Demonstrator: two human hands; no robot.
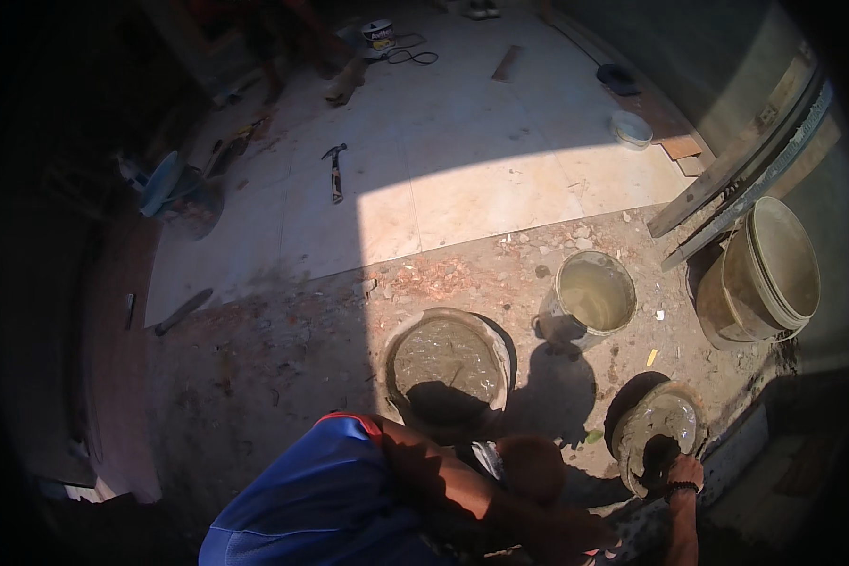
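My right hand (pixel 686 473), with a dark bracelet at the wrist, is closed at the near right rim of a small mortar-smeared bucket (pixel 696 422). Wet grey mortar (pixel 665 415) lies inside it, and a dark patch beside my fingers hides what they grip. In deep shadow left of that bucket is my left hand (pixel 590 536); its fingers are too dark to read. A wide round tub (pixel 393 370) of wet mortar stands to the left, in front of my blue clothing with red trim. Behind the small bucket is a pale bucket (pixel 557 294) with greyish contents.
A large bucket (pixel 722 307) leans at the right beside long boards (pixel 736 174). A claw hammer (pixel 336 174) and a white tub (pixel 632 130) lie on the pale floor. Rubble (pixel 434 275) lines its edge. A blue bucket (pixel 165 179) and a trowel-like tool (pixel 187 309) are left. Another person's feet (pixel 346 83) show far back.
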